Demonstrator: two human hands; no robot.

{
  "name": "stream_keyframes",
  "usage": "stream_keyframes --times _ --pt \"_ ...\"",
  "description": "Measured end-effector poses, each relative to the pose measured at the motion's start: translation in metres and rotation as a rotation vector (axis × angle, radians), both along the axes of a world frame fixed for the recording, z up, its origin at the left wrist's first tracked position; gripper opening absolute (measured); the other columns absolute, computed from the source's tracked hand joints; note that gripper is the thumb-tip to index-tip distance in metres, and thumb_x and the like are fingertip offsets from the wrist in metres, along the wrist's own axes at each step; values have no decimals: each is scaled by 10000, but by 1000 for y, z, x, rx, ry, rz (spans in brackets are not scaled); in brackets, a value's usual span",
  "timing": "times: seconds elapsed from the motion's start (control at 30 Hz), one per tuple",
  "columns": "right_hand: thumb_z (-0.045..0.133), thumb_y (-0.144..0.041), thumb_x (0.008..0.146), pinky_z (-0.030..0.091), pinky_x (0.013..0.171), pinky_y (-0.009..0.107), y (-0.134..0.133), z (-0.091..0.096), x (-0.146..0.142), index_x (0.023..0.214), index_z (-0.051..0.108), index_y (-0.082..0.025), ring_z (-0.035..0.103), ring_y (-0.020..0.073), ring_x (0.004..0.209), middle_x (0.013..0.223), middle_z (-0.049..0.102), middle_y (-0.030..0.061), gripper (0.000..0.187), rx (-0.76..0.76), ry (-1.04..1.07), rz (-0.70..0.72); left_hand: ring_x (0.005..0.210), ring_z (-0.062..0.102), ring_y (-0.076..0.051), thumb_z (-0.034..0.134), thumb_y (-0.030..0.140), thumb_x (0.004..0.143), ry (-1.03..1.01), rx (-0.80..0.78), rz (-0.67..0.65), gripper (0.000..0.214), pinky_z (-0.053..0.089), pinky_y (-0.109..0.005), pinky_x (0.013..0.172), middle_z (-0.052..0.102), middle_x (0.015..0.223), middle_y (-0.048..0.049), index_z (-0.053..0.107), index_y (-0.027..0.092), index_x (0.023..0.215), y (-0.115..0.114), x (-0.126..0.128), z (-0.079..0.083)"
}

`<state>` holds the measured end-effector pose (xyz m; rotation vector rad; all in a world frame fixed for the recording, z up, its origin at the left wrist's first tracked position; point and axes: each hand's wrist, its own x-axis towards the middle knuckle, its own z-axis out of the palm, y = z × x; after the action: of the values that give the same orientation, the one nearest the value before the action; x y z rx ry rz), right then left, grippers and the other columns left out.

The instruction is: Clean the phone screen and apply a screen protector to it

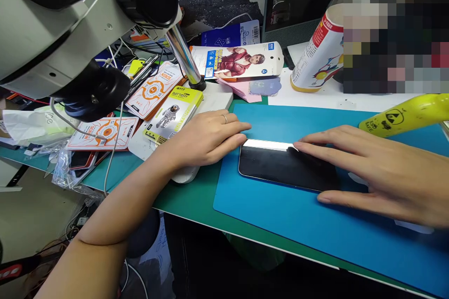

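A dark phone (277, 164) lies screen up on a blue mat (280, 215), its far edge catching the light. My left hand (206, 138) rests beside the phone's left end, fingers stretched out and touching its corner. My right hand (379, 173) lies flat over the phone's right end, fingers spread, the fingertips pressing on the glass. Neither hand grips anything.
A microscope (80, 23) on a chrome post (182, 56) hangs over the left. Battery and screen packages (173, 114) lie under it. A white canister (317, 53) stands at the back. A yellow ESD tool (403, 117) reaches in from the right. The green bench edge (196, 210) runs near me.
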<state>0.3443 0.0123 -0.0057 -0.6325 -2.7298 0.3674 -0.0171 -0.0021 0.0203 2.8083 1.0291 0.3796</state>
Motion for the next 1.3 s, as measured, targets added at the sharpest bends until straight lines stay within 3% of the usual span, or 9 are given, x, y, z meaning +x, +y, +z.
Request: stream_keyframes --times 0.17,0.3,0.53,0.77,1.3 --pt "727 -546 941 687 729 471 0 0 -1 1646 520 -425 789 358 1038 1334 774 75 745 3 7 0 1091 728 -284 619 502 1076 -108 -16 -139 418 585 -429 932 781 1270 -145 743 167 1293 -3 2 0" --pt "727 -543 941 683 723 462 0 0 0 1648 517 -408 788 348 1035 1343 764 82 749 2 -5 6 1169 736 -285 659 479 1063 -124 -69 -261 336 598 -437 980 768 1349 -146 772 194 1202 -4 5 -2" --pt "698 -548 965 686 703 453 -1 3 -2 1622 544 -377 798 341 1018 1319 771 92 696 25 -5 19 1073 730 -258 687 402 1050 -110 -109 -267 250 589 -402 897 791 1201 -121 798 181 1086 -3 5 -4" --pt "728 -551 943 677 693 458 -1 2 -1 1652 512 -411 797 350 1006 1318 779 82 755 15 7 11 1025 732 -268 710 553 1032 -105 -121 -257 381 559 -417 904 795 1191 -125 814 189 1069 -3 6 -3" --pt "729 -537 947 673 698 452 -1 3 -1 1683 472 -417 787 345 1009 1344 772 83 789 10 6 13 1030 730 -257 731 458 1030 -71 -127 -252 280 572 -397 888 779 1199 -112 789 191 1094 -4 7 -2"
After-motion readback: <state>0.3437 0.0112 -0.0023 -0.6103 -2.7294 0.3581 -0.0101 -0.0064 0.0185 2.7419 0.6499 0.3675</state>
